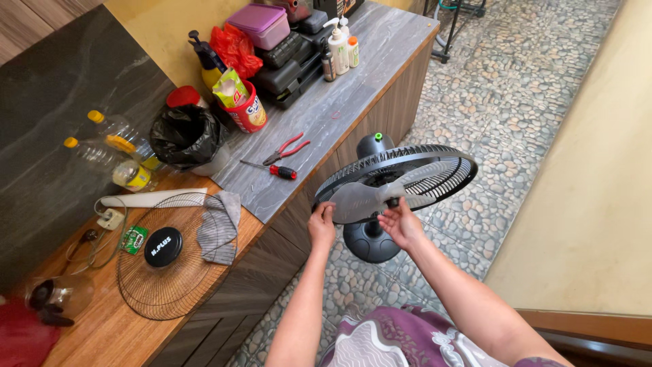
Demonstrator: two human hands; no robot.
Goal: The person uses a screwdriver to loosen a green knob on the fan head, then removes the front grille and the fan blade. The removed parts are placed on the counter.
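A black pedestal fan stands on the stone floor with its rear grille (435, 160) tilted up and the front cover off. Its translucent grey blade (360, 200) sits in the grille. My left hand (321, 224) grips the near edge of the grille and blade. My right hand (401, 223) holds the blade close to its hub. The fan's round black base (370, 243) lies just below my hands. The removed front grille (170, 261), with a black round centre cap, lies flat on the wooden counter to the left.
On the counter are a grey cloth (221, 224), red-handled pliers (288, 146), a screwdriver (275, 170), a black bag (187, 136), plastic bottles (115, 153), a red tub (250, 112), black tool cases (292, 64) and a pink box (261, 24). A beige wall runs along the right.
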